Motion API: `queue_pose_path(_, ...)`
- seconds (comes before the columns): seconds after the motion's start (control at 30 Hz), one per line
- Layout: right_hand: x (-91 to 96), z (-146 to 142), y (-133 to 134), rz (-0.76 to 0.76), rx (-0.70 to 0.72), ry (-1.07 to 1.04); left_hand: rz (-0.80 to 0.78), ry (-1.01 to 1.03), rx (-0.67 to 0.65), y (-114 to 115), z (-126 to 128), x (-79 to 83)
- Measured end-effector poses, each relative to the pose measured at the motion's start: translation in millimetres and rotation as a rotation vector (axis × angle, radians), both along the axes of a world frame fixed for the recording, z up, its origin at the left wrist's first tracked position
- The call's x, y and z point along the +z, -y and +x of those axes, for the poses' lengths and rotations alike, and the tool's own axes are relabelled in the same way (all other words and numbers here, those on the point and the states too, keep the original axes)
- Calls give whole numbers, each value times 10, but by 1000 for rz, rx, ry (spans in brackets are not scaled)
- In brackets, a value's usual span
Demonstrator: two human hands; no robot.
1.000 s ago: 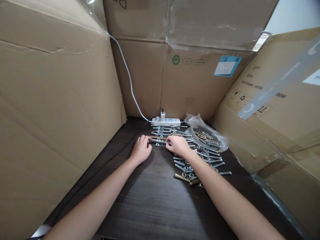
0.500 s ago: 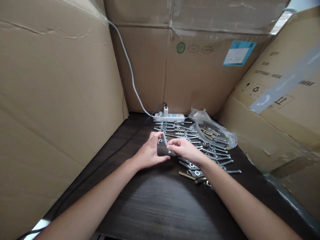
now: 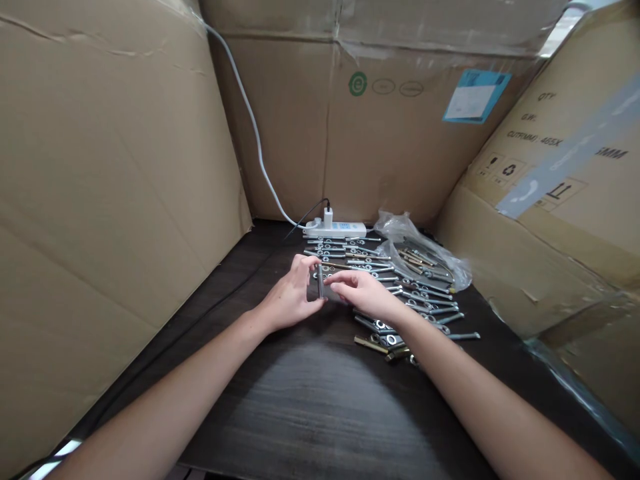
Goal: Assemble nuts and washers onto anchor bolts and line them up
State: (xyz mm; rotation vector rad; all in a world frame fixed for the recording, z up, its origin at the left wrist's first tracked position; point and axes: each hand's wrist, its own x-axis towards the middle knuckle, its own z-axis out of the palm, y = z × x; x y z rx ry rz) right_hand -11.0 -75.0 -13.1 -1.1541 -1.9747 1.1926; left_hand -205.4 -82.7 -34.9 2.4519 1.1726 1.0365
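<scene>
A silver metal bolt (image 3: 321, 283) stands nearly upright above the table, pinched end to end between the thumb and a finger of my left hand (image 3: 287, 297). Just to its right is my right hand (image 3: 364, 293), index finger stretched toward the bolt's side and the other fingers partly curled. Whether that fingertip touches the bolt is hard to make out. Behind and beside my right hand lie rows of silver bolts (image 3: 433, 308) with nuts and washers (image 3: 392, 340). Closer to me rests a brass-coloured bolt (image 3: 371, 344).
A white power strip (image 3: 345, 230) with a plugged-in charger (image 3: 328, 218) sits at the back. A clear plastic bag (image 3: 400, 228) holds more bolts at the back right. Cardboard boxes (image 3: 280, 133) wall in the dark table (image 3: 280, 413). A black cable (image 3: 235, 303) runs along the left.
The bolt has swung from tilted to nearly upright, and my left thumb has closed onto its lower end. My right fingers have let go of that end. The view has shifted slightly.
</scene>
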Motion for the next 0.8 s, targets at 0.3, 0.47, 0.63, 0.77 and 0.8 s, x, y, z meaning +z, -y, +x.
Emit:
queue_pose_path(0.3,8,93,-318,395,-100,579,-43,58,120,-160,-99,-105)
queue_pose_path(0.47,8,-70,-403,444,-57,762,-81,47,108,-179,-83,-143)
queue_pose_path(0.63,-57,-131,-388,473,-65,757,-100,18,92,-151,-65,-114)
queue_pose_path(0.77,-65,-108,-413,497,-98,720,-115,6,72,-120,-52,-86)
queue_pose_path(0.8,-54,-100,-426,496,-107,698,-117,9,66,-111,-46,-80)
